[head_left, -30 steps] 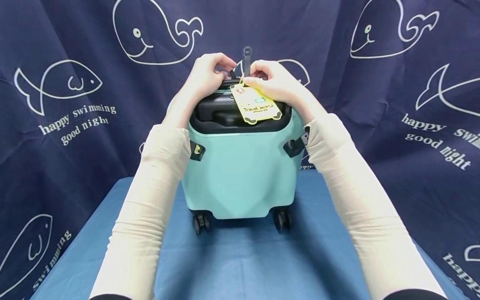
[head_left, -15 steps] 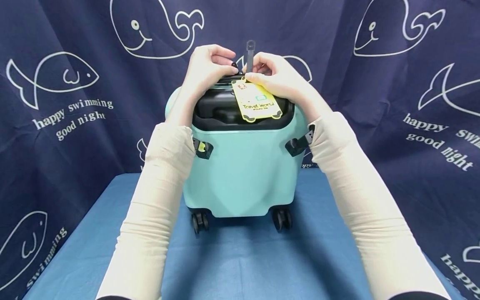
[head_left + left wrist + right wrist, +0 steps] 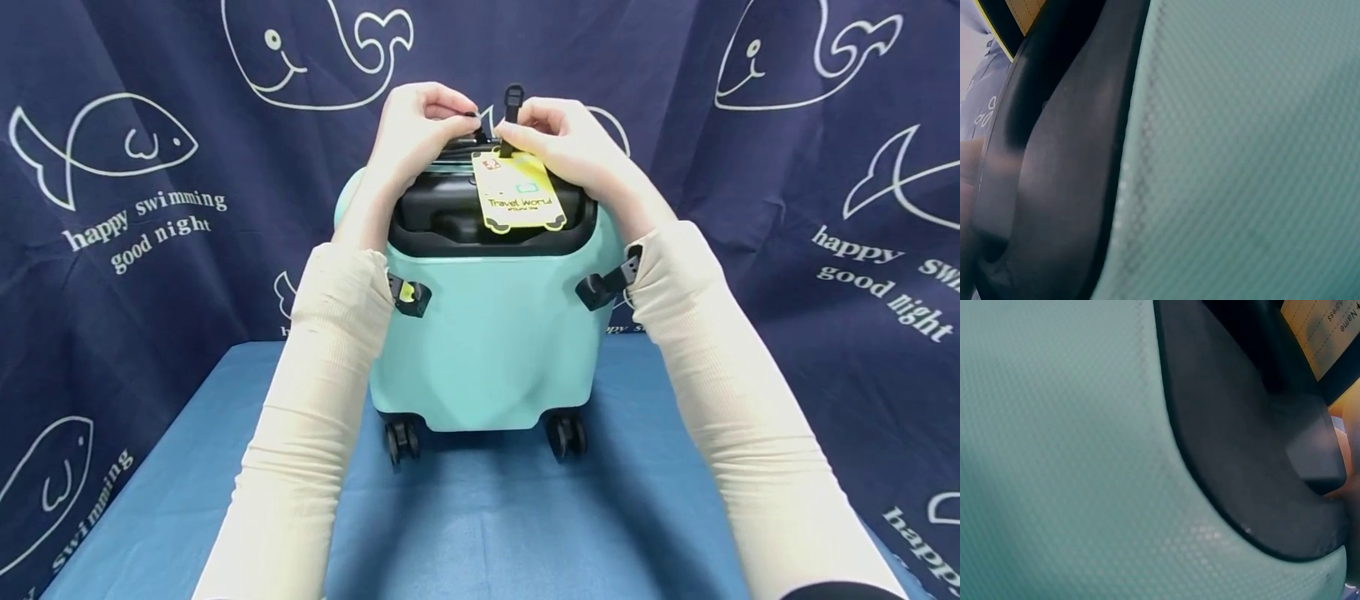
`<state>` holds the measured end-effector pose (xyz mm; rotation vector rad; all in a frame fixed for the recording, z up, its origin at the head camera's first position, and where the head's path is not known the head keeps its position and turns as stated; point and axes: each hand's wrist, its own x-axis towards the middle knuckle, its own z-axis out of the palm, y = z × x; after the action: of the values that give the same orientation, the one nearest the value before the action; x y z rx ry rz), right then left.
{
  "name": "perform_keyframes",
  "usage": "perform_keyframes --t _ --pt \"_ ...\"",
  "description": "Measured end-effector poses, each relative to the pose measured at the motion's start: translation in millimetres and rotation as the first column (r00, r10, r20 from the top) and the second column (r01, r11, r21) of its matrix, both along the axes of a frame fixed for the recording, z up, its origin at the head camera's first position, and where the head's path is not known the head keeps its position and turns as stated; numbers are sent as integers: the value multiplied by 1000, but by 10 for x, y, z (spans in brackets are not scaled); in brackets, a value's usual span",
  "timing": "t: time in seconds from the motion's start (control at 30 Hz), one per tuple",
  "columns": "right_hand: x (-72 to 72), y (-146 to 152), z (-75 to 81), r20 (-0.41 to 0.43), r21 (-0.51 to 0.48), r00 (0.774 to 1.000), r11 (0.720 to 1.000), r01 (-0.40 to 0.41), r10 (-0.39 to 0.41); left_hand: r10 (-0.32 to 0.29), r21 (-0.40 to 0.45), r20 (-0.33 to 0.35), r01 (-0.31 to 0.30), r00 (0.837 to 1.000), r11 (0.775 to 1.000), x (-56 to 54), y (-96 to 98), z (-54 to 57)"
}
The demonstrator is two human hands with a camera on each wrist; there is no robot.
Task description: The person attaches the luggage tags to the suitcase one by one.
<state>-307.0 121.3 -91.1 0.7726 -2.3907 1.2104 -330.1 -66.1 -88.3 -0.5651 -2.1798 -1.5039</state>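
Observation:
A mint-green suitcase [image 3: 487,342] stands upright on its wheels, its black handle [image 3: 459,155] on top. A yellow luggage tag [image 3: 519,197] marked "Travel World" hangs over the black recess at its front. My right hand [image 3: 561,137] pinches the tag's black strap [image 3: 513,102], whose free end points up. Thumb and fingertips of my left hand [image 3: 417,132] pinch a small black strap end [image 3: 480,127] just above the handle. How the strap runs between the hands is hidden. In the right wrist view the tag's inner side [image 3: 1322,334] shows printed lines.
Blue cloth [image 3: 480,517] covers the table beneath the suitcase. A dark blue curtain [image 3: 637,50] with white whale and fish drawings hangs close behind and on both sides. Black wrist-camera mounts [image 3: 411,296] sit in front of the suitcase's upper corners.
The right hand, strap and tag have shifted right and slightly up in view. The left thumb and finger, further apart half a second ago, have come together on the black strap end.

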Motion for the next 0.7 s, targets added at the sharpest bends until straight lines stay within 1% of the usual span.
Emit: perform_keyframes --t 0.1,0.23,0.33,0.47,0.6,0.7 --pt "1 0 0 10 -21 1000 1000 8 -8 -33 -2 21 33 999 999 -7 18 5" --pt "-1 -8 -4 23 -88 1000 996 4 -2 -97 4 35 97 995 995 -10 15 12" --pt "5 -7 -6 25 -135 1000 991 1 3 -123 12 40 123 992 992 0 0 28" --pt "1 -7 -23 12 -194 1000 981 -14 17 -144 55 80 140 986 989 11 -10 35" --pt "-11 7 -35 3 -243 1000 970 -26 28 -141 72 79 135 987 988 6 4 21" --pt "-19 20 -40 9 -265 999 964 -34 38 -123 59 74 119 990 991 4 19 15"
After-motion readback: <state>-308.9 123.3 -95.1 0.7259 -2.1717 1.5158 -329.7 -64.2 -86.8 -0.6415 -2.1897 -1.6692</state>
